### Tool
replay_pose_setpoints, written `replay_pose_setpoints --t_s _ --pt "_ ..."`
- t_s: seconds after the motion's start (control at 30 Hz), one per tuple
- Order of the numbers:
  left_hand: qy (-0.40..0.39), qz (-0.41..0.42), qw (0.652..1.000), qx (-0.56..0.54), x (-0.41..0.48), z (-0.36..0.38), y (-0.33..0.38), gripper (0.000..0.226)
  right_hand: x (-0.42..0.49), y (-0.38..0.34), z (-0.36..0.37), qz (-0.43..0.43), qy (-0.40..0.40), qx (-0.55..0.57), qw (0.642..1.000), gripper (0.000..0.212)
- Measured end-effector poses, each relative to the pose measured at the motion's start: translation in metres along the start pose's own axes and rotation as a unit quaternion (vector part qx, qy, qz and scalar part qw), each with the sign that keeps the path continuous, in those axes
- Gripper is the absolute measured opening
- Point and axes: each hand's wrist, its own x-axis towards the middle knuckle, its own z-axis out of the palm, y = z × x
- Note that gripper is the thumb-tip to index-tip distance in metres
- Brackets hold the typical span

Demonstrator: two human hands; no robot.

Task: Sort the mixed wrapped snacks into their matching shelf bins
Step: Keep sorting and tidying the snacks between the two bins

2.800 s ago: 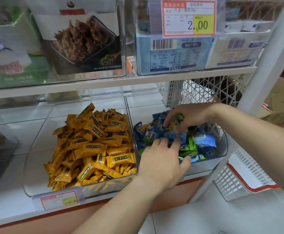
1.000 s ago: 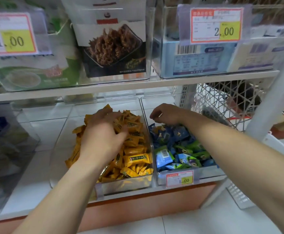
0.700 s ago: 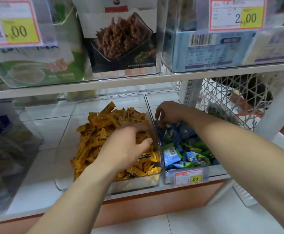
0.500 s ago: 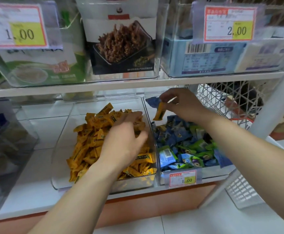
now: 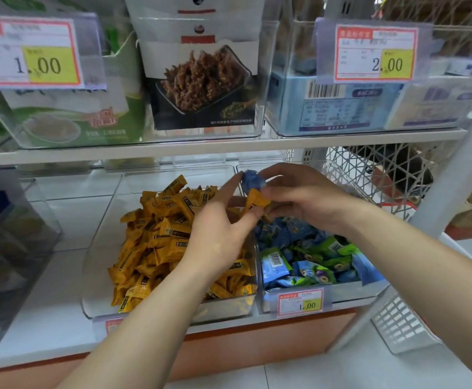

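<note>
My right hand (image 5: pixel 308 197) hovers above the divide between two clear bins. It pinches a crumpled blue snack (image 5: pixel 251 179) and an orange snack (image 5: pixel 256 201) in its fingertips. My left hand (image 5: pixel 218 240) reaches up to them with spread fingers, its thumb touching the orange snack's lower end and its index finger beside the blue one. The left bin (image 5: pixel 100 248) holds a heap of orange snacks (image 5: pixel 156 237). The right bin (image 5: pixel 350 294) holds blue and green snacks (image 5: pixel 308 259).
A white shelf (image 5: pixel 201 148) overhead carries clear bins with boxed goods and price tags. A dark bin (image 5: pixel 10 242) stands at the left. A white wire basket (image 5: pixel 369 175) sits behind the right bin, and a white post (image 5: pixel 454 178) rises at the right.
My right hand lifted an orange and a blue snack out of the right bin. My left hand left the orange heap and rose to meet them.
</note>
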Motion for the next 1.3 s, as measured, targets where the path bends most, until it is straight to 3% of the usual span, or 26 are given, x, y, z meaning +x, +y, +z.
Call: replay_pose_setpoints --t_s 0.1,0.23,0.33,0.4,0.5,0.57,0.63,0.73,0.83,0.97,1.07,1.17,1.3 --pt "-0.036 0.007 0.999 0.029 -0.002 0.002 0.002 0.064 -0.003 0.002 -0.003 0.019 0.016 -0.025 0.999 0.042" --pt "0.004 -0.002 0.996 0.088 0.001 -0.011 -0.002 0.033 -0.004 0.001 -0.013 0.0 0.06 -0.098 0.993 0.015" --pt "0.05 0.006 0.984 0.17 0.002 -0.032 -0.013 0.022 -0.005 0.002 -0.034 0.001 0.099 -0.292 0.951 0.011" --pt "0.051 0.0 0.967 0.251 0.002 -0.042 -0.02 0.028 -0.008 0.002 -0.048 0.049 0.024 -0.416 0.908 0.016" --pt "0.038 -0.007 0.94 0.34 0.002 -0.044 -0.023 0.038 -0.01 -0.002 -0.053 0.141 -0.134 -0.499 0.844 0.038" --pt "0.059 0.015 0.94 0.336 0.001 -0.042 -0.019 0.045 0.002 -0.002 -0.052 0.117 -0.095 -0.521 0.84 0.047" --pt "0.061 0.044 0.946 0.314 0.0 -0.036 -0.014 0.045 0.024 0.006 -0.049 0.07 -0.034 -0.517 0.853 0.032" --pt "-0.001 0.046 0.957 0.285 -0.004 -0.02 -0.01 0.05 0.065 0.033 -0.041 0.082 -0.05 -0.51 0.855 0.022" --pt "-0.068 0.038 0.948 0.31 -0.007 -0.007 -0.016 0.057 0.1 0.064 -0.041 0.153 -0.087 -0.544 0.82 0.037" --pt "-0.069 0.045 0.952 0.296 -0.004 -0.006 -0.023 0.058 0.117 0.09 -0.045 0.225 -0.136 -0.587 0.766 0.053" --pt "-0.083 0.045 0.952 0.292 -0.002 -0.007 -0.025 0.061 0.12 0.096 -0.046 0.219 -0.137 -0.586 0.768 0.048" --pt "-0.085 0.044 0.953 0.289 -0.002 -0.007 -0.025 0.061 0.118 0.092 -0.049 0.186 -0.117 -0.598 0.771 0.025" --pt "-0.087 0.043 0.957 0.273 -0.003 -0.009 -0.023 0.056 0.095 0.069 -0.056 0.099 -0.049 -0.585 0.804 0.015"
